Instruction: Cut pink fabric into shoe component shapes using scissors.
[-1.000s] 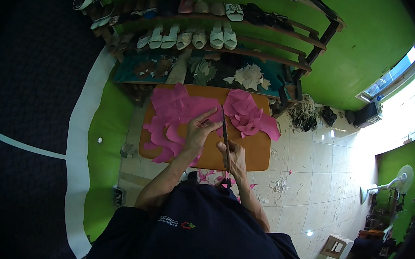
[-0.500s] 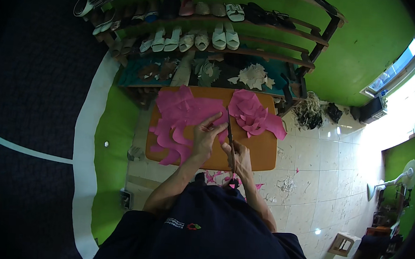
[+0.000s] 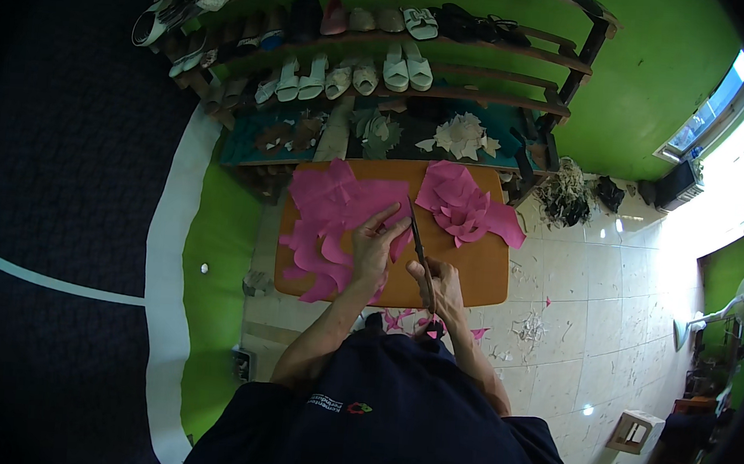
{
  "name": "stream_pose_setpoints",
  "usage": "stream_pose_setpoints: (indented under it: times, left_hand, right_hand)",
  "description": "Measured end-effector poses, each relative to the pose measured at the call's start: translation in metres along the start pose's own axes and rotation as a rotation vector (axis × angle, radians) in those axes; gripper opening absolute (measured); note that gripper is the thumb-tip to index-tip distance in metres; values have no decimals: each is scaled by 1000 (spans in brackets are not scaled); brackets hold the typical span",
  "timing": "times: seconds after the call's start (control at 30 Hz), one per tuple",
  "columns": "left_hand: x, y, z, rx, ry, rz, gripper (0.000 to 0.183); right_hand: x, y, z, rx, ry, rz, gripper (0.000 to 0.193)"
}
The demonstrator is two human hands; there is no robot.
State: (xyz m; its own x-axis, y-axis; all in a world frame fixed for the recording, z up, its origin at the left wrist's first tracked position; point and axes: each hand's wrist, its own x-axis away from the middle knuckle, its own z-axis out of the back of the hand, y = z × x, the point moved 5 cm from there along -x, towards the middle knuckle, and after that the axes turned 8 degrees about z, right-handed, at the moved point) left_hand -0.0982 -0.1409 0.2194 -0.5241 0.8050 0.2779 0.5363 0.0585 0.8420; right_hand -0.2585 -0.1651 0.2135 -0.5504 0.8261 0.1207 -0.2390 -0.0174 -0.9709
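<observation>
My left hand (image 3: 373,248) is over the orange table, its thumb and fingers pinching the edge of a pink sheet (image 3: 374,195). In my right hand (image 3: 443,290) is a pair of long dark scissors (image 3: 421,251), with the blades pointing away from me along the sheet's right edge. A narrow part of the sheet hangs down between my left fingers and the blades. Whether the blades are apart is too fine to tell. Wavy pink offcuts (image 3: 317,256) lie left of my left hand. To the right of the blades is a heap of cut pink pieces (image 3: 462,211).
The orange table (image 3: 481,274) stands before a wooden rack (image 3: 502,96) of shoes and sandals. Its lower shelf holds pale cut pieces (image 3: 461,136). Pink scraps (image 3: 398,320) lie on the floor near me, and pale shreds (image 3: 531,327) on the tiles to the right.
The whole view has shifted slightly, so the scene sits further right. The scissors lean a little more, their handles further right. Both hands keep their grips.
</observation>
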Motion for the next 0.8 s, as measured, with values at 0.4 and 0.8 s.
stream_pose_setpoints:
  times: [0.4, 0.8]
  left_hand:
    - [6, -5, -1, -16, -46, 25, 46]
    - [13, -2, -3, -42, -175, 63, 49]
  right_hand:
    - [-3, 4, 3, 28, 14, 1, 66]
    - [-4, 0, 11, 87, 23, 56, 69]
